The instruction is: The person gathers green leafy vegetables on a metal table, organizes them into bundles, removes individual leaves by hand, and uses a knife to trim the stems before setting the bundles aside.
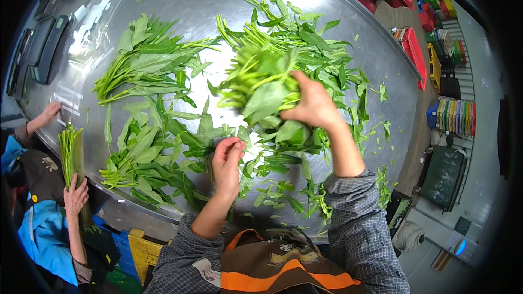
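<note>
My right hand [312, 100] is closed around a thick bunch of leafy green stems [261, 81], its cut ends blurred and pointing left above the metal table. My left hand [228, 159] is lower and to the left, thumb and fingertips pinched together at a small green leaf [244, 135]. Loose leaves lie about both hands. A bundle of the same greens [139, 61] rests at the upper left, and another pile [147, 159] lies left of my left hand. More stems and leaves [318, 45] are spread behind the held bunch.
The metal table [384, 45] has a raised edge. At the left, a co-worker's hand [76, 196] holds an upright bunch of stems [70, 151]; plastic bags [88, 32] lie beyond. Blue and yellow crates [141, 249] stand below the table. A red tray [414, 55] is beyond the right edge.
</note>
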A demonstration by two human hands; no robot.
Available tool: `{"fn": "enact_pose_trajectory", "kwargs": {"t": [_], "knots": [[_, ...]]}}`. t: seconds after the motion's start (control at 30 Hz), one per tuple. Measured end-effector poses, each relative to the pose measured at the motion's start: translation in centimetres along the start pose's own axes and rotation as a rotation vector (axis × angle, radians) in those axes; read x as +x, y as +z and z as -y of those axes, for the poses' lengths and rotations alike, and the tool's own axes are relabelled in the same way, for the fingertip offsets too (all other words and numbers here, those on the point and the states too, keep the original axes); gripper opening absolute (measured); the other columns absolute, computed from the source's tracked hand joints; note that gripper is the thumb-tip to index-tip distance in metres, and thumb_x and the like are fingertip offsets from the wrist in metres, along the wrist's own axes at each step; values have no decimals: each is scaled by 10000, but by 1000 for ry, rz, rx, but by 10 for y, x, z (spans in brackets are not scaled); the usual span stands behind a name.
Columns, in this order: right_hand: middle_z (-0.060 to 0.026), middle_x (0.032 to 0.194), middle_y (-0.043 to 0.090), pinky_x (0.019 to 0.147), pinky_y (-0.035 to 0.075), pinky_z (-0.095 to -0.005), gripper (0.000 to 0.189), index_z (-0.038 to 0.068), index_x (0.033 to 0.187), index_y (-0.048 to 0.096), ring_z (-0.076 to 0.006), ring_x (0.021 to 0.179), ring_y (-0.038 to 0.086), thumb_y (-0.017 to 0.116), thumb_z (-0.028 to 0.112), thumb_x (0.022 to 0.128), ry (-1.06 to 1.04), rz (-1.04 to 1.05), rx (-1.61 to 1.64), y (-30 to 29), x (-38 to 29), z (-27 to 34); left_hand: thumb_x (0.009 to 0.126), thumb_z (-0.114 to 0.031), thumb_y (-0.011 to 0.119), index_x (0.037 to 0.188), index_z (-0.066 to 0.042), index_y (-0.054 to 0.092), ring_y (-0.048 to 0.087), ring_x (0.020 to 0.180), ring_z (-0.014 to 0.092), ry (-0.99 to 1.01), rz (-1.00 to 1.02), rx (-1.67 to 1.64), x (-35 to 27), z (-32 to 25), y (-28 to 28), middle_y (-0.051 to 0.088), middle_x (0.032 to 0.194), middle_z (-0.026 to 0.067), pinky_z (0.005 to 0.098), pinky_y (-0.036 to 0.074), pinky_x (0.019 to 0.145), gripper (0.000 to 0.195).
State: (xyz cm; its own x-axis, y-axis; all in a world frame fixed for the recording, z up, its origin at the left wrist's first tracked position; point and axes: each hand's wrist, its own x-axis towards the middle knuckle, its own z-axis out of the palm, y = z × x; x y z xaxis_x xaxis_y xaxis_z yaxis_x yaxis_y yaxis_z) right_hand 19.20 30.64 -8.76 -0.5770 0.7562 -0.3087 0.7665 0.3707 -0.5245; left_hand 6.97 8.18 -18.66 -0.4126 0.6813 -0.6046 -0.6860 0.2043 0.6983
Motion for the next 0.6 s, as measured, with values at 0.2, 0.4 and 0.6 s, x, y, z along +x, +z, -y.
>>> {"fn": "enact_pose_trajectory", "kwargs": {"t": [0.2, 0.4, 0.6], "knots": [[-80, 1130, 659, 963, 462, -299, 779, -5, 1298, 525, -161, 1020, 607, 834, 126, 595, 49, 41, 507, -56, -12, -41, 915, -149, 676, 1219, 0, 576, 614, 1035, 164, 215, 245, 199, 14, -2, 31, 637, 1128, 93, 291, 470, 899, 353], [-127, 1103, 672, 930, 499, -354, 807, -7, 1307, 511, -228, 998, 643, 837, 135, 582, 41, 22, 344, -50, -31, -23, 651, -416, 891, 1302, 25, 497, 494, 1211, 330, 661, 377, 655, 26, -27, 92, 474, 1335, 221, 458, 369, 1051, 880], [-251, 1193, 568, 967, 428, -489, 1055, -80, 1444, 281, -405, 1138, 535, 851, 253, 621, -42, -6, -216, 7, -89, 26, 632, -383, 917, 1414, -31, 415, 492, 1245, 230, 131, 762, -28, 26, 24, 73, 513, 1359, 85, 371, 410, 1068, 994]]}}
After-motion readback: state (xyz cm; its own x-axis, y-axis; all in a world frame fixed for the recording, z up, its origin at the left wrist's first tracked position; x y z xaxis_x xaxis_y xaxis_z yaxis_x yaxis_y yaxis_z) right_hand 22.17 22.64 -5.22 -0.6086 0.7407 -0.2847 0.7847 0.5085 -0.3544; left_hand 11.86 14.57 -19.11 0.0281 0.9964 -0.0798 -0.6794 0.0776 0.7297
